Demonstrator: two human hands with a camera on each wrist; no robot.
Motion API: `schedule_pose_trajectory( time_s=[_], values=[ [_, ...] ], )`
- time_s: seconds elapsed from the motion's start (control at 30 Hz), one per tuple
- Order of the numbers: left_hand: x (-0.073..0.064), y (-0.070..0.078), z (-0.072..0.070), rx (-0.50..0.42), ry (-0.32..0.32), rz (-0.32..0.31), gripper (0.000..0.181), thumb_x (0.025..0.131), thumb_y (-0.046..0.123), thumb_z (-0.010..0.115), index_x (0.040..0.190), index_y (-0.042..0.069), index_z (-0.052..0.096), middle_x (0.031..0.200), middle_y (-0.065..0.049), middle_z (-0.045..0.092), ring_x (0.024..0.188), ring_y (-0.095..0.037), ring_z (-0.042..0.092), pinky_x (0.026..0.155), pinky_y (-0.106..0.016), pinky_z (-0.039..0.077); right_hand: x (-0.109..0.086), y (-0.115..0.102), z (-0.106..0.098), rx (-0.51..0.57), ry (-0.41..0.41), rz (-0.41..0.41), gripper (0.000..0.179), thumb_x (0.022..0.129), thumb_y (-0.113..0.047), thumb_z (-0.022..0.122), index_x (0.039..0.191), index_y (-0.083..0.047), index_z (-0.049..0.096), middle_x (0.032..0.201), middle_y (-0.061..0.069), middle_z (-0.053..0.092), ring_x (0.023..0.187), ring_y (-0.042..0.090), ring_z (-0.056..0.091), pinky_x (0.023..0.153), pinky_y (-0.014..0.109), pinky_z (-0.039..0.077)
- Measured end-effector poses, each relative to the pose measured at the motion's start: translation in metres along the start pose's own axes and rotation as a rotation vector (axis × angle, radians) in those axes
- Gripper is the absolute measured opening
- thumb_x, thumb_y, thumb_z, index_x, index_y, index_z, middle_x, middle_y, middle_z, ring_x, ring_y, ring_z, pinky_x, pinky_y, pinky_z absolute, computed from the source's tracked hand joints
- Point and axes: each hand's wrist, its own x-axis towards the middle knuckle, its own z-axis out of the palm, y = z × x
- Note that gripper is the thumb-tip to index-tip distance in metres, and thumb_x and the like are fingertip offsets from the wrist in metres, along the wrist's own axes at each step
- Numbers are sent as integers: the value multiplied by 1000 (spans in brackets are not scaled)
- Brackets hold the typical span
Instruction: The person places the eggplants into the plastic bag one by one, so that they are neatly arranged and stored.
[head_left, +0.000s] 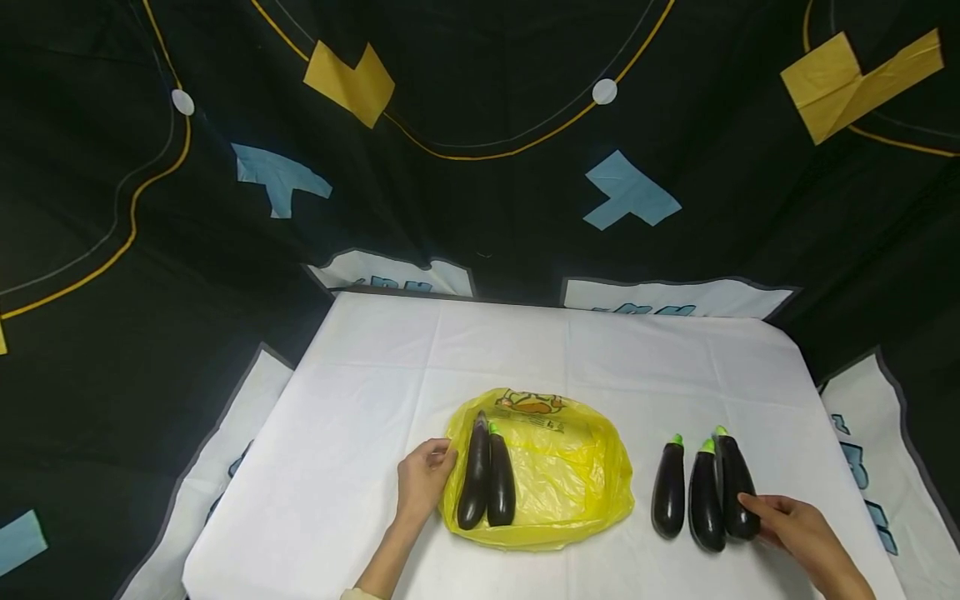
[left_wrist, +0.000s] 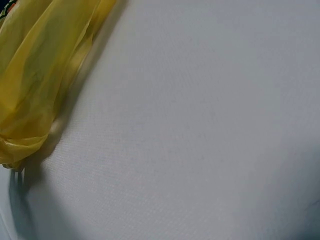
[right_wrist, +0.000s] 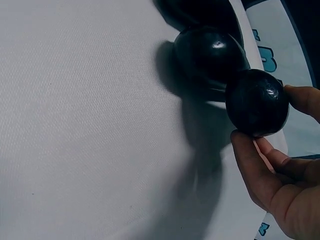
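A yellow plastic bag (head_left: 570, 475) lies spread out on the white table, its rim standing up around it. Inside, along its left side, two dark purple eggplants (head_left: 474, 483) rest side by side. My left hand (head_left: 425, 479) pinches the bag's left rim; the left wrist view catches only the bag's yellow side (left_wrist: 45, 75), with the fingers out of frame. To the right of the bag are three more eggplants with green stem ends. Between thumb and fingers, my right hand (head_left: 802, 533) grips the rightmost eggplant (head_left: 735, 483) near its thick end, close beside the middle eggplant (head_left: 706, 500).
The third eggplant (head_left: 668, 492) lies slightly apart, nearest the bag. White cloth covers the table (head_left: 360, 375). Behind it hangs a black curtain (head_left: 465, 217) with yellow and blue tape pieces, and white printed panels (head_left: 675, 296) border the table's edges.
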Motion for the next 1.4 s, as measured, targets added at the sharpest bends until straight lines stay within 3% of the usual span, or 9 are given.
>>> schedule_pose_trajectory(
  time_s=[0.33, 0.77, 1.1, 1.4],
  values=[
    [0, -1, 0, -2, 3, 6, 11, 85, 9, 71, 96, 8, 71, 91, -8, 71, 79, -18, 69, 65, -21, 56, 4, 2, -2, 16, 3, 9, 120, 65, -71, 68, 126, 26, 31, 113, 40, 49, 93, 37, 62, 81, 43, 54],
    [0, -1, 0, -3, -1, 9, 12, 85, 9, 71, 97, 8, 71, 92, -8, 71, 80, -18, 69, 65, -21, 56, -1, 1, -7, 36, 12, -3, 110, 71, -67, 68, 124, 24, 35, 103, 29, 59, 85, 25, 65, 79, 41, 55],
    [0, 1, 0, 0, 0, -8, 12, 85, 10, 71, 97, 8, 71, 92, -7, 71, 79, -18, 69, 65, -21, 56, -3, 1, -11, 32, 17, 16, 115, 69, -69, 68, 126, 24, 33, 107, 34, 55, 88, 31, 64, 85, 48, 51],
    [0, 1, 0, 6, -1, -14, 12, 85, 10, 71, 97, 9, 71, 89, -6, 71, 78, -17, 68, 64, -21, 56, -5, 0, -13, 16, 15, 6, 112, 73, -68, 65, 126, 25, 31, 109, 34, 55, 88, 28, 64, 84, 45, 53]
  ],
)
